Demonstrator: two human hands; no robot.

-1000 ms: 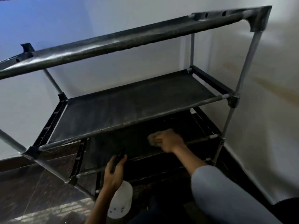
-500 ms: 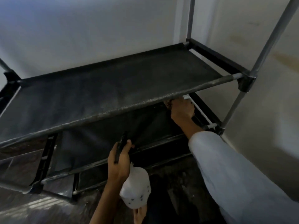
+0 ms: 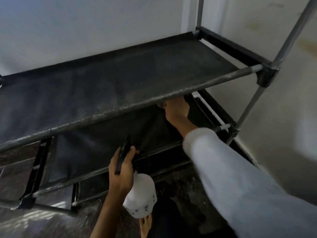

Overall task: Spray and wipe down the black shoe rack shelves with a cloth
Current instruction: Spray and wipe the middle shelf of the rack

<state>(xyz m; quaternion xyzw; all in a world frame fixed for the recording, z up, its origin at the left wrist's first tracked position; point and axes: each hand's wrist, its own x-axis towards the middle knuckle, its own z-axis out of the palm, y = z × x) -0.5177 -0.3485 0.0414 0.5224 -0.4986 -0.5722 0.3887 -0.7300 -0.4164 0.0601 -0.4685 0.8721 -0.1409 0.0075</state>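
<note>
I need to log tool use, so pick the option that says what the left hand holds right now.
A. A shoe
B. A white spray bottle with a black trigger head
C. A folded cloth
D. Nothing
B: the left hand grips the black trigger head of the white spray bottle in front of the rack, while the right hand reaches under the upper shelf.

A pale wall (image 3: 85,31) fills the far side, bluish toward the left — it meets a second wall (image 3: 291,117) on the right at a corner. The right wall bears faint yellowish-brown stains. The floor (image 3: 42,224) is dark, glossy stone — streaks of light reflect off it at near left.
</note>
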